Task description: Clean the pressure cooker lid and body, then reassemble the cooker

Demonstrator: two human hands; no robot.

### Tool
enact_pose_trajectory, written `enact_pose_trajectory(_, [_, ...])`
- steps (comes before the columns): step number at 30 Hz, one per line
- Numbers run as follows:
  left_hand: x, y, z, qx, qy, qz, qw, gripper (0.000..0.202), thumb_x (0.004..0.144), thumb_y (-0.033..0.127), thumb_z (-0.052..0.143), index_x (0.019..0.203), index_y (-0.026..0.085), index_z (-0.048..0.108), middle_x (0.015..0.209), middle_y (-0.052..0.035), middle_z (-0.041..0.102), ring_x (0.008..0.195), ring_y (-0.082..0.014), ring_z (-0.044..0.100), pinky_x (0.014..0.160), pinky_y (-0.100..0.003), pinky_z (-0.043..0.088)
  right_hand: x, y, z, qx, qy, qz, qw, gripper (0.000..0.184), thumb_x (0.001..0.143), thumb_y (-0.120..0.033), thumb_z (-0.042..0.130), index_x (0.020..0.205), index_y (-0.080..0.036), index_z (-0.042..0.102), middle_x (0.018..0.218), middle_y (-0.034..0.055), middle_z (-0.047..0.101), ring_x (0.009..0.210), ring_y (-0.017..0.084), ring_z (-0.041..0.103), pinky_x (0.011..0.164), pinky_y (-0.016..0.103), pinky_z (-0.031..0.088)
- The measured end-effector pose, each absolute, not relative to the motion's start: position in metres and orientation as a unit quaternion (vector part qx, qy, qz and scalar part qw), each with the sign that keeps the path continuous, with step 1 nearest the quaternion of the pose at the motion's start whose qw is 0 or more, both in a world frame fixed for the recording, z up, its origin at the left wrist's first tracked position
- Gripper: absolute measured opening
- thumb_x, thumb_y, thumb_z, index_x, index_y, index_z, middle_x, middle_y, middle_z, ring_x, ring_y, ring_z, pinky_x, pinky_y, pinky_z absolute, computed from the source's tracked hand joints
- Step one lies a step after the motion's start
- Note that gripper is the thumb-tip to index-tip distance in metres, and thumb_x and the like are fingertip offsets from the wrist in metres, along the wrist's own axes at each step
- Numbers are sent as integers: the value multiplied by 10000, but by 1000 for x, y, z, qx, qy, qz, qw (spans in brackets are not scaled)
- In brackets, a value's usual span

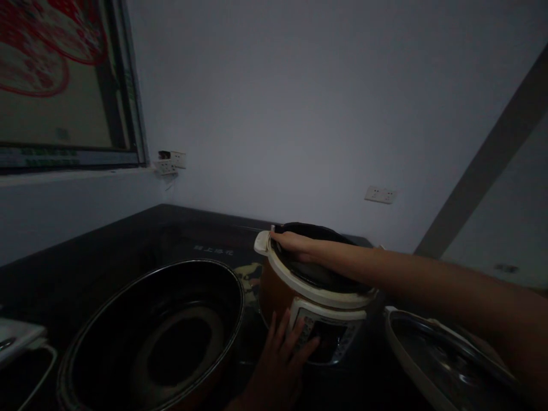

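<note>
A brown electric cooker point(274, 285) with a white rim and a front control panel stands tilted in view, its top uncovered and its inside dark. My left hand point(280, 354) lies against the front of the cooker, fingers spread beside and over the panel's left edge. Across the cooker's top reaches my right arm, and my right hand point(295, 244) grips the rim by the white left handle point(261, 242). Some of its fingers are hidden inside. Left of the cooker sits a large black pot point(184, 348), nothing visible in it.
At the lower right a lid point(449, 359) with a pale edge lies partly under my right arm. A white object with a wire loop point(21, 339) is at the left edge. The dark countertop point(180, 228) meets a wall with sockets point(380, 194). A window point(55, 74) is upper left.
</note>
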State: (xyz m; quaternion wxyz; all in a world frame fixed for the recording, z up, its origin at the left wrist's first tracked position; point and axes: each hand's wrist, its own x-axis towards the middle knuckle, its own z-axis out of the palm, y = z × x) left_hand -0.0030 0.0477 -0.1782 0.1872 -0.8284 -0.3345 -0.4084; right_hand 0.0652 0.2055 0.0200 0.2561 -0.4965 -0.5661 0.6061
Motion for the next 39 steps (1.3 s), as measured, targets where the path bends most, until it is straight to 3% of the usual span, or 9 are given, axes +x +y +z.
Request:
enact_pose_trajectory(4, [-3, 50, -180, -826, -330, -410, 203, 726, 678, 6, 581, 1367, 184, 435, 1608, -104, 58, 1440, -403, 137, 1029, -614, 385, 81, 173, 34, -501, -613, 577, 200, 487, 932, -532, 429, 741, -147, 659, 681, 69, 669, 658, 167, 611, 747, 303, 495])
enact_pose_trajectory(8, [-3, 54, -183, -821, -318, -420, 218, 701, 726, 39, 584, 1388, 187, 409, 1607, -106, 59, 1438, -398, 149, 1030, -606, 384, 104, 138, 44, -451, -733, 483, 160, 616, 893, -666, 349, 1055, -183, 696, 1083, 105, 705, 1073, 258, 614, 1027, 422, 396])
enact_pose_trajectory(12, [-4, 57, -188, -817, -318, -418, 239, 706, 774, 97, 620, 1421, 215, 365, 1607, -104, 59, 1439, -391, 155, 1039, -589, 381, 114, 123, 38, -383, -829, 364, 184, 628, 945, -558, 326, 1414, -157, 439, 1502, 109, 390, 1422, 248, 281, 1184, 432, 144])
enact_pose_trajectory(17, [-4, 59, -191, -815, -327, -411, 247, 667, 806, 164, 632, 1419, 226, 374, 1608, -98, 50, 1447, -384, 125, 1048, -562, 387, 101, 145, 20, -346, -870, 302, 181, 581, 940, -418, 421, 1454, -154, 366, 1569, 117, 230, 1461, 286, 87, 1190, 489, 96])
enact_pose_trajectory(23, [-2, 56, -189, -815, -329, -415, 236, 676, 780, 88, 593, 1411, 203, 379, 1607, -103, 58, 1437, -392, 165, 1035, -589, 389, 77, 166, 16, -372, -884, 234, 157, 678, 902, -256, 475, 1466, 26, 224, 1569, 246, 43, 1456, 296, -6, 1198, 443, 57])
enact_pose_trajectory(26, [-3, 54, -186, -818, -331, -412, 227, 684, 776, 82, 579, 1416, 197, 367, 1609, -100, 43, 1440, -394, 147, 1034, -595, 386, 76, 157, 22, -392, -883, 207, 153, 714, 880, -245, 512, 1464, 38, 214, 1556, 264, 65, 1456, 300, 33, 1195, 445, 101])
enact_pose_trajectory(33, [-4, 50, -181, -827, -330, -411, 196, 742, 744, 58, 545, 1439, 198, 326, 1611, -78, 24, 1456, -372, 78, 1051, -594, 366, 91, 125, 36, -420, -890, 167, 66, 1073, 685, -179, 730, 1515, -77, 57, 1556, 241, -72, 1385, 388, 300, 1095, 466, 367])
enact_pose_trajectory(35, [-5, 49, -180, -829, -330, -410, 190, 763, 732, 37, 532, 1445, 198, 314, 1611, -72, 23, 1457, -369, 77, 1051, -597, 366, 91, 122, 38, -421, -893, 148, 56, 1035, 709, -162, 701, 1513, -68, 57, 1554, 251, -41, 1359, 383, 357, 1076, 461, 392])
enact_pose_trajectory(39, [-7, 48, -178, -837, -336, -393, 178, 809, 705, -6, 523, 1453, 203, 297, 1611, -63, 3, 1461, -365, 54, 1052, -598, 369, 87, 120, 39, -415, -904, 78, 63, 716, 880, -173, 482, 1496, -22, 149, 1546, 264, 83, 1263, 380, 493, 1021, 508, 439])
